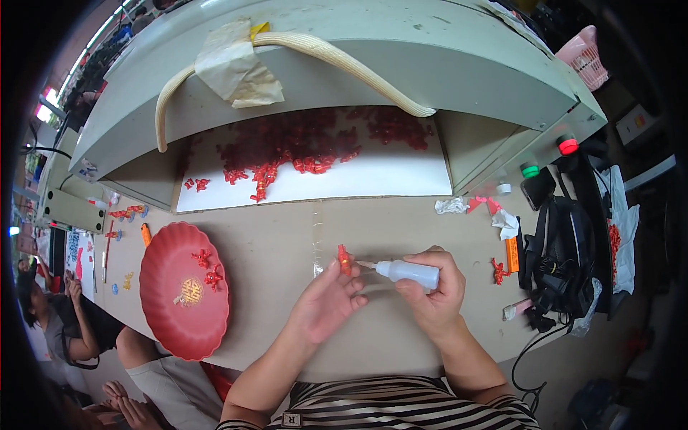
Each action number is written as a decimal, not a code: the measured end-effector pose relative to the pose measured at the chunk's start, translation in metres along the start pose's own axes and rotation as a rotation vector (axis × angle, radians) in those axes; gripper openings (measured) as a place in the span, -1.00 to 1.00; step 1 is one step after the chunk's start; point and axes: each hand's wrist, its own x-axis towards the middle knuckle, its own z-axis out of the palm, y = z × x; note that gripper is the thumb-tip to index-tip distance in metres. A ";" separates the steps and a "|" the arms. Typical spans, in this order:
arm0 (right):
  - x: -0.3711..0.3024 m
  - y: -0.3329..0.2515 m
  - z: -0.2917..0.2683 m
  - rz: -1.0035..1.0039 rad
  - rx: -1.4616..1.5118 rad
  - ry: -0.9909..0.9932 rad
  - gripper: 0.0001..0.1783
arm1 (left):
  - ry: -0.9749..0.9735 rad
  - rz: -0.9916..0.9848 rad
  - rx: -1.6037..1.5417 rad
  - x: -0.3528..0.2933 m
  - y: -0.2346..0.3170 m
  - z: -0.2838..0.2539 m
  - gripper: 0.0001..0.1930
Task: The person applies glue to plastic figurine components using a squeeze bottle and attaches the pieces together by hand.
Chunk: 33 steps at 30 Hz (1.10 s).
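Observation:
Between the thumb and fingers of my left hand [326,301] is a small red figurine [345,259] with a bit of yellow on it, held upright. My right hand [438,290] grips a translucent white squeeze bottle [412,274], tipped sideways. Its thin nozzle points left and ends at or very near the figurine; whether they touch I cannot tell. To the left lies a red scalloped plate [161,287] with a gold emblem, and a few red figurine pieces [213,278] rest on it.
Ahead, a pale green cabinet [330,64] shelters many red pieces [265,175] on a white sheet. At right are a red figurine [499,271], an orange box cutter [512,254], crumpled tissue [506,223] and a black bag [557,244]. Other people sit at the left.

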 end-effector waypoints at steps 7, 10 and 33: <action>0.000 -0.001 0.002 -0.035 -0.016 0.001 -0.62 | -0.014 -0.004 0.037 0.000 0.001 0.001 -0.79; 0.000 0.000 0.003 -0.056 -0.031 0.008 -0.62 | -0.011 -0.003 0.050 0.000 0.001 -0.001 -0.80; 0.000 0.000 0.004 -0.065 -0.051 0.010 -0.63 | -0.019 -0.017 0.054 0.001 0.001 -0.002 -0.79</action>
